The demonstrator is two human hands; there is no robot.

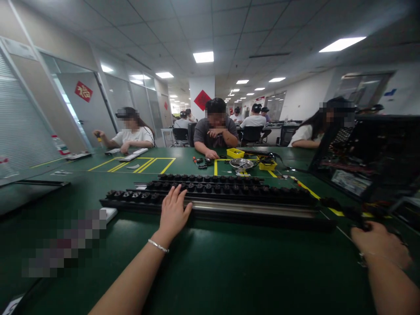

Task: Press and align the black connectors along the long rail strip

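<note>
Two bare hands, at one worktop. Left hand (173, 212): grip unclosed, fingers extended and slightly parted, thumb held away; palm down over the front rail (259, 210), fingertips at the row of round pieces just behind; silver bracelet (158, 246) at the wrist. Right hand (382, 245): grip curled around a dark object (364, 225), kind too dim to tell; placed at the far right, beyond the rail's end. Front rail: long, black, lying crosswise before the person; round black pieces along its left part, a bare shiny strip to the right of the left hand. Behind it, near and roughly parallel: a middle rail (236, 189) and a shorter rear rail (210, 178), each bearing round black pieces. Worktop (249, 267): green, marked with yellow tape. Beyond the rails: one metal dish (241, 163), one yellow bin (235, 153) behind it, a second yellow bin (267, 166) to its right. Right side: one open black case (348, 175), tilted. Across the worktop: one seated person in a grey shirt (231, 127), forearm raised to the face.
</note>
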